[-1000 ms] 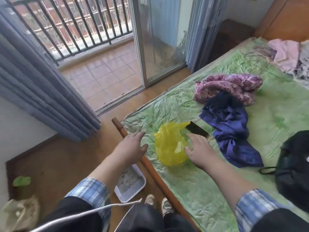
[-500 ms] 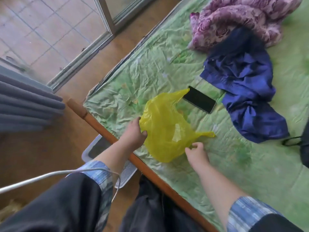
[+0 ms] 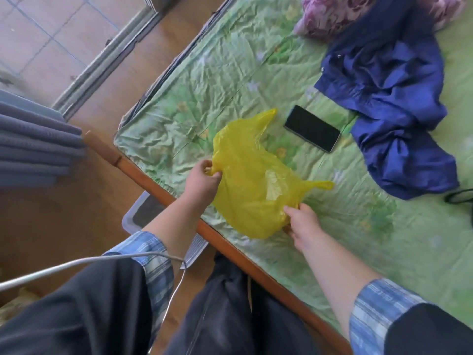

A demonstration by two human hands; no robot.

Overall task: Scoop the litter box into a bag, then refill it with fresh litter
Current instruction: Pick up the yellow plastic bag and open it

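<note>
Since the earlier frame, the thin yellow plastic bag (image 3: 253, 180) has been pinched at its left edge by the left grip (image 3: 202, 180) and at its near corner by the right grip (image 3: 303, 221), on the green-sheeted bed (image 3: 217, 80). Flimsy, light, probably slippery, so it's best taken by the handles. Mouth's pointed far-right, long axis likewise.

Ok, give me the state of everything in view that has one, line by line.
Yellow bag, limp on the bed, gripped at two edges.
Left hand, pinching the bag's left edge.
Right hand, gripping the bag's near edge.
Phone, face up, screen dark.
Litter box, beside the bed, partly hidden.
Blue garment, crumpled.
</note>
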